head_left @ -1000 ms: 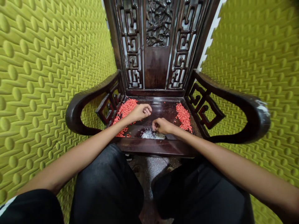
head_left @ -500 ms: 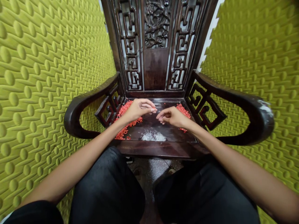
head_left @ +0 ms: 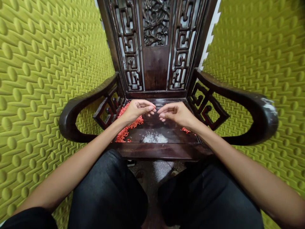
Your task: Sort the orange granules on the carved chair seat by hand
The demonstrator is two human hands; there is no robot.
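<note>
My left hand [head_left: 139,109] is closed in a pinch above the chair seat, with a small red piece [head_left: 154,109] at its fingertips. My right hand [head_left: 175,113] faces it a short gap away, fingers loosely bent and apart, and I see nothing between them. Below my left hand and wrist, a large heap of small red tube-like pieces [head_left: 124,132] covers the seat's left side. A smaller group of red pieces [head_left: 186,130] shows beside my right wrist, partly hidden by it. Small whitish, clear-looking bits [head_left: 154,138] lie piled near the seat's front edge.
The dark wooden chair seat [head_left: 135,136] is bordered by curved armrests [head_left: 69,114] and a carved backrest [head_left: 156,68]. Green textured padding [head_left: 43,79] rises on both sides. My knees [head_left: 107,178] are close to the seat's front edge.
My left hand has shifted slightly left and up in view, the red piece still at its fingertips. The right hand has risen a little, its fingers near the left fingertips. The view has tilted slightly.
</note>
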